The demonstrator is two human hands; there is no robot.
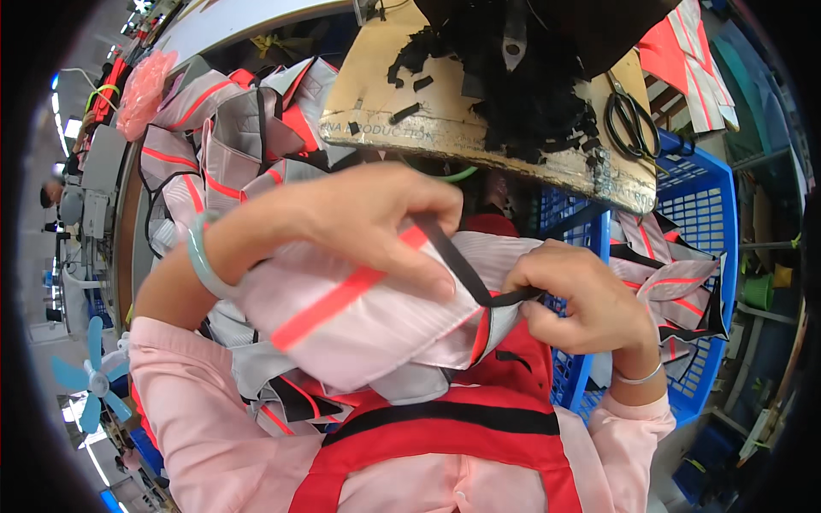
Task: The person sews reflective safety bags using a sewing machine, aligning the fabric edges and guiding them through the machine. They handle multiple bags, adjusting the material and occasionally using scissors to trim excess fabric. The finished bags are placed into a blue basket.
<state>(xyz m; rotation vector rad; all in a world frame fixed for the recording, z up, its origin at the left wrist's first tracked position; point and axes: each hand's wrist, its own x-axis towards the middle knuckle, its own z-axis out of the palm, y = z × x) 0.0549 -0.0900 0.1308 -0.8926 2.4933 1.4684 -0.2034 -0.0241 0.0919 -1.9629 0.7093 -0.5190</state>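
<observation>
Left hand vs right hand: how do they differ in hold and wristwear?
Hold: the left hand grips the striped fabric panel, thumb on its face; the right hand pinches the black strip near its end.
Wristwear: left hand has a thick pale green bangle; right hand, a thin silvery bracelet.
Shared: both bare, below pink sleeves.

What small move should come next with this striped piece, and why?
Probably draw the black strip gently taut with the right hand while the left hand steadies the piece: the right hand pinches the strip, which bends sharply beside a corner of the piece.
</observation>
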